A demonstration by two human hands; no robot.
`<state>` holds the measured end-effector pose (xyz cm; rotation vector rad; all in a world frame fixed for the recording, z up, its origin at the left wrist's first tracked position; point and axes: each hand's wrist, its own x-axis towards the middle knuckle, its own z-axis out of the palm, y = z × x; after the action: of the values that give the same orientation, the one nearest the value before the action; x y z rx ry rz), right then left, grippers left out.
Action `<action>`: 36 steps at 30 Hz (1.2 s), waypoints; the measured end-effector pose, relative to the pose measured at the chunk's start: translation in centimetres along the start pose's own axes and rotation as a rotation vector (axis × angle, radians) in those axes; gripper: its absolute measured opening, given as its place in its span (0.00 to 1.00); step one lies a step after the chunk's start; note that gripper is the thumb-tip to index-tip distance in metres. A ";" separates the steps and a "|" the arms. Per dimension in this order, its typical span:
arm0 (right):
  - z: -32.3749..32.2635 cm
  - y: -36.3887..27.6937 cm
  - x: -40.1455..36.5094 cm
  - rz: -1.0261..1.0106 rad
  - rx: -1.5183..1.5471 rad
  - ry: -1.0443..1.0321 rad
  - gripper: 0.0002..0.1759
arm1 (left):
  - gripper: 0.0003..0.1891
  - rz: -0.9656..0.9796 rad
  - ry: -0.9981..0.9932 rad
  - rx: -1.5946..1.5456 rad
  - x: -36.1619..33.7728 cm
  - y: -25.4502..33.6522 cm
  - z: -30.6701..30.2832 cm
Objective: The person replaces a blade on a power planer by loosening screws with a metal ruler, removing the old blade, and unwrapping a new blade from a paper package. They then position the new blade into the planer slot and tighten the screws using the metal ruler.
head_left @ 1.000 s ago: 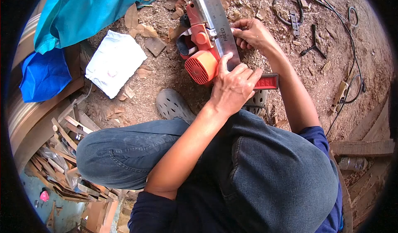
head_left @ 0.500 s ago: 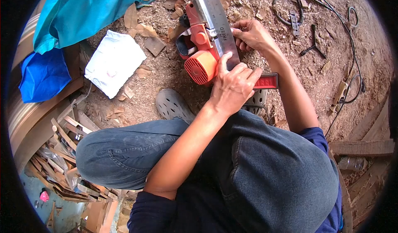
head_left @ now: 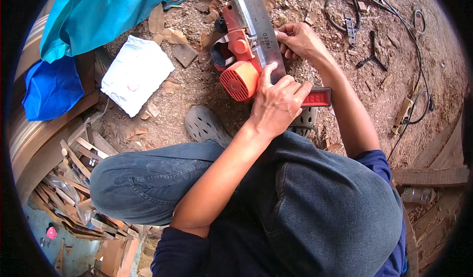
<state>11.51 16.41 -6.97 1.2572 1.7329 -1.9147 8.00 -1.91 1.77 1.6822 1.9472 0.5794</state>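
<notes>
An orange-red electric planer (head_left: 240, 82) lies on the ground with its metal sole turned up toward the right. Along that sole rests the long steel blade of a try square (head_left: 258, 18), marked with a scale and the word FREED. The square's red stock sticks out to the right below my left hand (head_left: 280, 99). My left hand is closed around the square near its corner, the thumb pressed on the blade. On the blade's right edge, the fingertips of my right hand (head_left: 299, 41) are pinched and curled; what sits between them is hidden.
A white folded bag (head_left: 138, 75), blue cloth (head_left: 51, 90) and teal sheet (head_left: 103, 16) lie to the left. Black cables (head_left: 419, 55) and a three-armed black tool (head_left: 373, 53) lie right, on ground strewn with shavings and leaves. Wood scraps (head_left: 74, 188) are piled lower left.
The planer and square have shifted very slightly to the right and down. Both hands keep nearly the same places and grip.
</notes>
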 end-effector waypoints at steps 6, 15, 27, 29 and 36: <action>-0.3 0.0 0.3 -0.003 -0.024 -0.015 0.17 | 0.33 0.025 -0.018 0.001 1.5 -1.1 1.4; -1.0 -0.3 1.0 -0.005 -0.190 -0.040 0.17 | 0.28 0.012 -0.073 0.054 2.1 -1.0 2.1; -1.1 -0.8 0.7 -0.019 -0.217 -0.053 0.15 | 0.27 -0.021 -0.078 0.086 2.0 -0.7 3.2; -1.1 -0.8 0.6 -0.019 -0.177 -0.060 0.15 | 0.27 -0.024 -0.081 0.088 2.0 -0.7 3.2; -1.0 -1.1 0.4 -0.035 -0.218 -0.041 0.14 | 0.27 -0.035 -0.103 0.083 2.0 -0.4 2.9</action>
<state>10.93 17.68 -6.40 1.1082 1.8941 -1.7014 9.26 -0.01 -0.99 1.6897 1.9470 0.3959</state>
